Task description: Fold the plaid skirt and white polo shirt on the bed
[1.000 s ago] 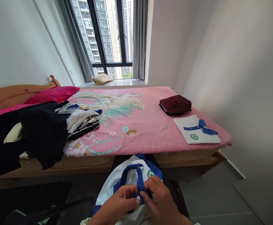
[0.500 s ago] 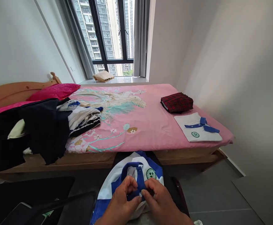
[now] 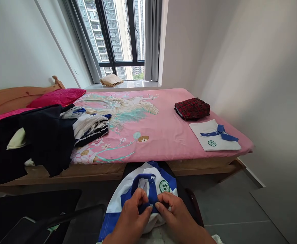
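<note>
A white and blue polo shirt (image 3: pixel 120 196) with a round green badge lies over my lap at the bottom centre. My left hand (image 3: pixel 135 213) pinches its blue placket on the left, close to a small pale button (image 3: pixel 151 205). On the right, my right hand (image 3: pixel 172 210) pinches the same blue strip between thumb and forefinger. The fingertips of both hands are a small distance apart, with the button between them.
On the pink bed (image 3: pixel 163 135) are dark clothes (image 3: pixel 49 128) at left, a folded red plaid garment (image 3: pixel 192 109) and a folded white shirt (image 3: pixel 205 128) at right. A black chair (image 3: pixel 49 200) holding a phone (image 3: pixel 23 230) stands lower left.
My right fingertips have shifted slightly along the blue placket beside the button. The view has tilted a little, so the bed and clothes sit slightly higher.
</note>
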The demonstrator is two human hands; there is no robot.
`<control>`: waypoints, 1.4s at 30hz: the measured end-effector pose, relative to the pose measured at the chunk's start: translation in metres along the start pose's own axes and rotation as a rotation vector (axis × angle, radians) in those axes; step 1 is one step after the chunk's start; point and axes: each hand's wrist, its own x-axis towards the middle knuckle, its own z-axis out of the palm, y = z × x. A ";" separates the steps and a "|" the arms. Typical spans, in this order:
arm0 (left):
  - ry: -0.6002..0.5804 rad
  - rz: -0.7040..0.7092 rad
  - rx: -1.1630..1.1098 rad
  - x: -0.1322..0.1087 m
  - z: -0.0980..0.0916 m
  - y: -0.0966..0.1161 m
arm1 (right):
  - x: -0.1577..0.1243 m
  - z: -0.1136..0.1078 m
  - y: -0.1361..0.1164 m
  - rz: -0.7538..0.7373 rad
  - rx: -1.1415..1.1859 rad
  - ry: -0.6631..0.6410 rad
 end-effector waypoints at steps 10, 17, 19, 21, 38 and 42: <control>-0.007 -0.004 0.071 -0.001 -0.001 0.002 | 0.001 -0.008 -0.011 0.080 0.127 -0.106; -0.037 0.005 0.051 -0.001 0.001 -0.001 | 0.006 -0.003 0.004 0.154 0.278 -0.150; -0.041 0.007 0.044 -0.001 0.002 -0.003 | 0.007 -0.002 0.006 0.150 0.336 -0.176; -0.049 0.003 0.033 -0.001 0.003 -0.005 | 0.009 -0.002 0.007 0.145 0.359 -0.175; 0.030 -0.152 -0.433 0.004 0.020 -0.028 | 0.003 0.002 -0.009 0.056 -0.181 -0.031; 0.018 -0.011 -0.202 0.000 0.014 -0.023 | 0.004 0.000 -0.001 0.156 0.068 -0.053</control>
